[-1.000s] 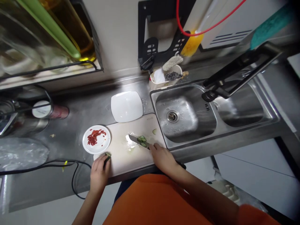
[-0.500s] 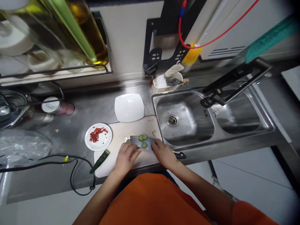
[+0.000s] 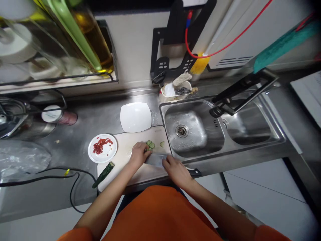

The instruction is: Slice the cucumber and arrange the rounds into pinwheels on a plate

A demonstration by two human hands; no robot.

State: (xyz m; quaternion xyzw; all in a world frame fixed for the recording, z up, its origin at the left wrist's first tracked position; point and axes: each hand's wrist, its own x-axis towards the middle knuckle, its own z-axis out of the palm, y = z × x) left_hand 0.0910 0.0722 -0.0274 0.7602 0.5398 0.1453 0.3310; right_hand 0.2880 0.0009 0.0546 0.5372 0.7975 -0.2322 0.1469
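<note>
Steel counter [image 3: 100, 113] with a double sink [image 3: 195, 134] runs along a cream wall [image 3: 132, 43]; pale floor [image 3: 271, 194] below, a wire shelf [image 3: 57, 79] upper left

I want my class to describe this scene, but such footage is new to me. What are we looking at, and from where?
There is no machine here: a person works with two bare hands, and a camera worn on their head looks down at them. The right hand grips a knife over a pale cutting board. The left hand touches cucumber slices beside the blade. The rest of the cucumber lies at the board's left edge. Nearby on the steel counter sit a round plate of chopped red bits, a square white plate and a sink.
</note>
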